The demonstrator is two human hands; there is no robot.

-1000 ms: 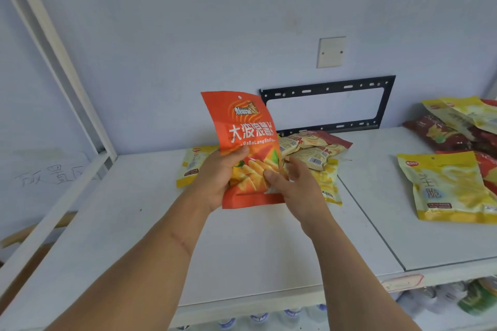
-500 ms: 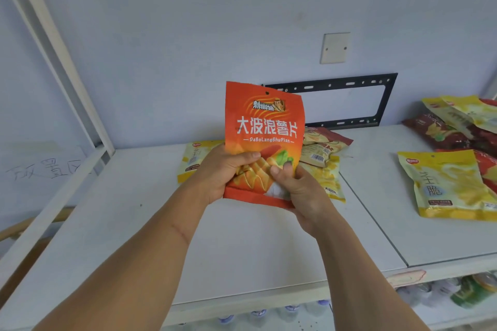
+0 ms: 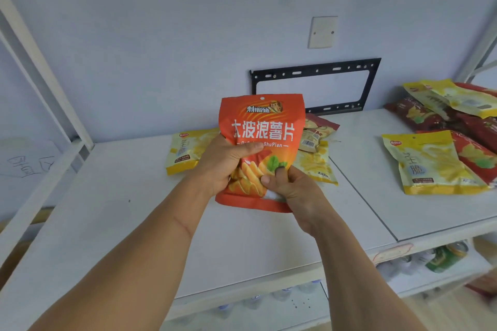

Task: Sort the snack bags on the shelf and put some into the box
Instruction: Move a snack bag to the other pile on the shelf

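Since a moment ago I have tipped the orange potato chip bag (image 3: 262,142) upright, long axis vertical above the white shelf (image 3: 107,209), my left hand (image 3: 224,162) gripping its middle, my right hand (image 3: 291,191) pinching its lower corner.

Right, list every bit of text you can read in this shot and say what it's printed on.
"大波浪薯片": orange snack bag, gripped by the left hand and right hand.
"ShuPian": same bag; the start is hidden by a finger.
Bag's top logo: too blurred.
"芝士脆": yellow bag at right.
Barcode pack print: too small.
Handwriting on the left board: illegible.
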